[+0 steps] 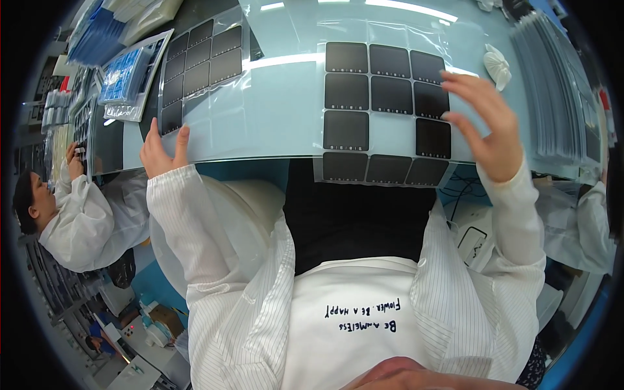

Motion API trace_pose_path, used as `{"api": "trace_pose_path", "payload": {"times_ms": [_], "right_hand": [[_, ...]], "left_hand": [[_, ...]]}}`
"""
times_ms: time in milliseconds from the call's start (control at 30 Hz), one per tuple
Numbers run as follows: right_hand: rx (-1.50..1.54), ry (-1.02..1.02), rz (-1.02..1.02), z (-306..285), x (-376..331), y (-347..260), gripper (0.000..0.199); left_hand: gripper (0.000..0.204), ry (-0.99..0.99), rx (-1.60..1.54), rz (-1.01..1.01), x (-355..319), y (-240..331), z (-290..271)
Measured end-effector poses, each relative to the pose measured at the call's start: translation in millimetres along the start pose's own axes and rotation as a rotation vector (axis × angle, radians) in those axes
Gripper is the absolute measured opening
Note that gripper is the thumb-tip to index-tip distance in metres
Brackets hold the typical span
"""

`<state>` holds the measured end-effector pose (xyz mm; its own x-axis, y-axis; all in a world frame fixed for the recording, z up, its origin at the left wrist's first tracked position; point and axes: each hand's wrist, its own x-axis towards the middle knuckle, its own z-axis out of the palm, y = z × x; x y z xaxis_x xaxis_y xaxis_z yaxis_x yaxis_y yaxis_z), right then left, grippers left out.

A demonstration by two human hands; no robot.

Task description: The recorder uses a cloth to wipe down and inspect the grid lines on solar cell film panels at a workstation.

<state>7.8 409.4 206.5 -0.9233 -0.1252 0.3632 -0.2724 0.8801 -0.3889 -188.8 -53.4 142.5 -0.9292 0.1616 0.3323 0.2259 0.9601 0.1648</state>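
A clear pocketed sheet (392, 136) lies in front of me to the right, with dark square pieces (392, 95) in most of its pockets. One middle pocket shows pale, and the lowest row hangs over the table's front edge. My right hand (492, 127) is at this sheet's right side, thumb and fingers apart, fingertips close to a dark square (431, 101); contact is unclear. To the left, another clear pocketed sheet (227, 120) lies slanted, holding several dark squares (197, 78). Beside its lower corner rests my left hand (164, 153), thumb and fingers spread, gripping nothing visible.
Stacked clear sheets (549, 84) stand at the right, near a crumpled white wad (497, 66). Blue-and-white packs (123, 77) and a pile of blue sheets (97, 39) occupy the far left. Another person (84, 214) works at the left, and a white sleeve (588, 221) shows at the right.
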Motion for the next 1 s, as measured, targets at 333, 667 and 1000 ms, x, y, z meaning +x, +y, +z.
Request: {"api": "trace_pose_path", "payload": {"times_ms": [333, 667, 1000], "right_hand": [[-0.160, -0.033, 0.030, 36.4, -17.5, -4.0, 0.045], [-0.095, 0.162, 0.055, 21.5, -28.3, -18.2, 0.031], [0.008, 0.182, 0.184, -11.2, -42.8, -48.0, 0.023]], "left_hand": [[0.104, -0.067, -0.040, -0.241, 8.7, 15.5, -10.4], [0.087, 0.022, -1.242, -0.447, 0.9, -23.2, 3.9], [0.038, -0.340, -1.700, -0.912, -27.0, -24.2, -32.3]]}}
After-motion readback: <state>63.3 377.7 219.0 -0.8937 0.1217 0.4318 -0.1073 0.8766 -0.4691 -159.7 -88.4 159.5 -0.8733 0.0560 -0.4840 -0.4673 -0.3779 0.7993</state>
